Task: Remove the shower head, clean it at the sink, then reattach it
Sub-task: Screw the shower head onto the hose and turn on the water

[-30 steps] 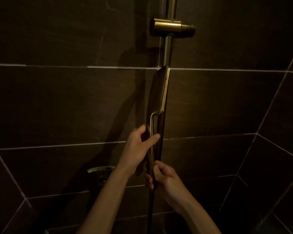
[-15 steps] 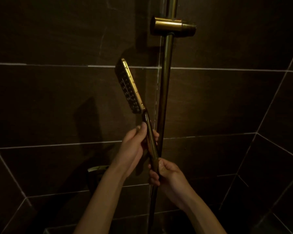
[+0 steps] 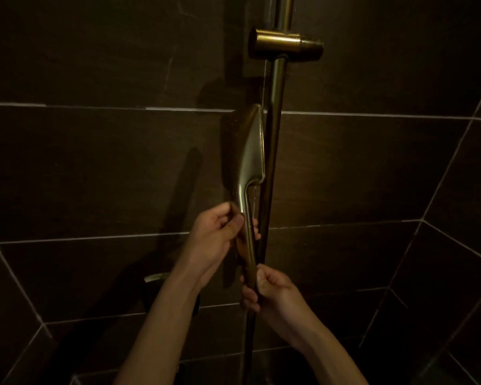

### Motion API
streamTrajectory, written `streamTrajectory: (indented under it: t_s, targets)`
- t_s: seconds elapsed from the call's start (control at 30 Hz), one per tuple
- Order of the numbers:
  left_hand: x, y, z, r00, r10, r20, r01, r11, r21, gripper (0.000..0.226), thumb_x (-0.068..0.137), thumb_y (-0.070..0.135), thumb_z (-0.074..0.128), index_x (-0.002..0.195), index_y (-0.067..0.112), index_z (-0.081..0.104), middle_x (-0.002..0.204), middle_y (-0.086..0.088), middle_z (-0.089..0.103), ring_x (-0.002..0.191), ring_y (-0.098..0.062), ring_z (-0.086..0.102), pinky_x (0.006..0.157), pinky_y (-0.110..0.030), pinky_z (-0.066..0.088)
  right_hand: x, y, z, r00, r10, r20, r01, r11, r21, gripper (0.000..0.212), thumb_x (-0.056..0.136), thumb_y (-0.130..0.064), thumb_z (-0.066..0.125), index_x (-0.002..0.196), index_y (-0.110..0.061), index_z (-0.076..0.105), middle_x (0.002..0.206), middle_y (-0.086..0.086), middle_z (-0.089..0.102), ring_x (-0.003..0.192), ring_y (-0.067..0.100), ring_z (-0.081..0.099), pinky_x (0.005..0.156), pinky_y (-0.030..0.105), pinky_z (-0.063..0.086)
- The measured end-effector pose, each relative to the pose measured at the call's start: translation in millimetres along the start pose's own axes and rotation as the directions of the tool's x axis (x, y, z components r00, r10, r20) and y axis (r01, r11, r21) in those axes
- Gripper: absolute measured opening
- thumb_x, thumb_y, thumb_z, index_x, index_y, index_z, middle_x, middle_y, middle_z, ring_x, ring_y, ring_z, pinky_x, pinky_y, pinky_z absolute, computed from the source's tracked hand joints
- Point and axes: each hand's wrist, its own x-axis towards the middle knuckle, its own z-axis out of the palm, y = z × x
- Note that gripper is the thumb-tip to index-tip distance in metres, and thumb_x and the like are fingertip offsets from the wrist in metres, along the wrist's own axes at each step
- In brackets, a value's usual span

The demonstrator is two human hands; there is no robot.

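Shower head [image 3: 250,151]: upright, brass back toward the camera, just left of the rail.
Right hand [image 3: 272,293]: curled round the handle's lower end.
Left hand [image 3: 217,237]: pinching the handle higher up.
Rail [image 3: 275,134]: vertical, with the holder [image 3: 285,47] above.
Tiled wall [image 3: 95,162]: dark, behind.

Shower head [image 3: 251,151] looks like brushed brass-tone metal, smooth w/ soft satin sheen; vertical rail [image 3: 274,151] same metal, a bit darker. Holder [image 3: 285,47] on rail glossier, brighter gold. Wall tiles [image 3: 95,168] dark brown, matt, faintly streaked, w/ pale grout lines
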Motion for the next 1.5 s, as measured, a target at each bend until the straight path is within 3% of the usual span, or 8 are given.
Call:
streamTrajectory:
  t_s: [0.1,0.23,0.43,0.6,0.83,0.97,1.23,1.5]
  targets:
    - [-4.7,-0.9,11.9,0.999,-0.037,0.001,0.037,0.998,-0.059,0.025,0.092,0.024,0.062,0.114,0.013,0.066,0.089,0.000,0.071,0.086,-0.014,0.069,0.080,-0.030,0.057,-1.4,-1.7,4.7,1.000,-0.001,-0.019,0.000,0.997,-0.078,0.028,0.098,-0.030,0.048,0.102,-0.008,0.064,0.072,0.004,0.052,0.063,0.014,0.046,0.065,0.027,0.040]
    - [-6.8,-0.7,24.2,0.993,-0.021,-0.120,0.065,0.928,0.366,0.069,0.074,0.047,0.077,0.129,0.014,0.052,0.118,-0.002,0.066,0.112,-0.019,0.064,0.098,-0.043,0.054,-3.9,-4.8,6.1,0.994,-0.043,-0.100,0.020,0.975,-0.222,0.027,0.103,-0.024,0.043,0.098,-0.010,0.066,0.076,0.005,0.058,0.070,0.017,0.052,0.072,0.031,0.044]
    - [-5.2,-6.9,22.4,0.966,0.191,-0.173,0.005,0.658,0.753,0.016,0.096,0.032,0.062,0.102,0.018,0.062,0.108,0.003,0.049,0.085,-0.006,0.057,0.062,-0.009,0.049,-1.2,0.1,2.8,0.975,-0.084,-0.208,0.032,0.970,-0.241,0.015,0.097,-0.016,0.055,0.102,-0.010,0.068,0.086,0.007,0.067,0.079,0.017,0.064,0.077,0.028,0.053]
    - [-2.9,-8.5,22.3,0.964,0.052,-0.260,0.113,0.808,0.578,0.038,0.098,0.022,0.060,0.136,0.021,0.054,0.118,0.006,0.059,0.099,-0.004,0.061,0.075,-0.018,0.048,0.4,7.0,4.6,0.976,-0.061,-0.208,0.000,0.960,-0.282,0.018,0.098,-0.021,0.055,0.102,-0.014,0.070,0.085,0.005,0.068,0.078,0.014,0.064,0.073,0.024,0.052]
    - [-6.0,-8.5,15.9,0.955,-0.106,-0.276,0.180,0.949,0.260,0.029,0.100,0.007,0.052,0.126,0.016,0.062,0.117,-0.007,0.068,0.111,-0.022,0.066,0.097,-0.040,0.054,-1.9,5.8,3.8,0.976,-0.075,-0.206,0.010,0.955,-0.297,0.024,0.101,-0.021,0.048,0.102,-0.012,0.070,0.078,0.004,0.061,0.073,0.017,0.054,0.073,0.033,0.044]
    - [-3.5,-10.6,4.9,0.976,-0.121,-0.183,0.125,0.992,0.013,0.029,0.099,-0.002,0.048,0.120,0.010,0.064,0.113,-0.009,0.070,0.099,-0.023,0.074,0.078,-0.027,0.060,-3.0,5.1,6.8,0.989,-0.052,-0.139,0.040,0.995,-0.088,0.024,0.099,-0.015,0.049,0.103,0.001,0.067,0.073,0.007,0.054,0.063,0.015,0.045,0.065,0.029,0.034]
    - [-10.0,-23.3,-1.1,0.983,-0.139,-0.123,0.100,0.953,-0.285,0.029,0.100,-0.001,0.043,0.120,0.005,0.062,0.097,-0.007,0.078,0.088,-0.022,0.076,0.070,-0.028,0.060,-8.7,4.1,10.3,0.998,0.032,-0.050,-0.024,0.988,0.150,0.022,0.094,-0.014,0.052,0.097,0.004,0.064,0.065,0.006,0.042,0.054,0.013,0.032,0.058,0.028,0.032]
    - [-25.2,-46.7,4.3,0.962,-0.183,-0.204,0.155,0.977,-0.147,0.026,0.105,0.005,0.039,0.116,0.009,0.062,0.080,0.000,0.078,0.081,-0.016,0.076,0.067,-0.028,0.060,-17.8,-2.4,-18.6,0.993,0.105,-0.062,-0.119,0.943,-0.310,0.032,0.094,-0.033,0.060,0.102,-0.004,0.070,0.100,0.014,0.069,0.099,0.029,0.066,0.094,0.038,0.050]
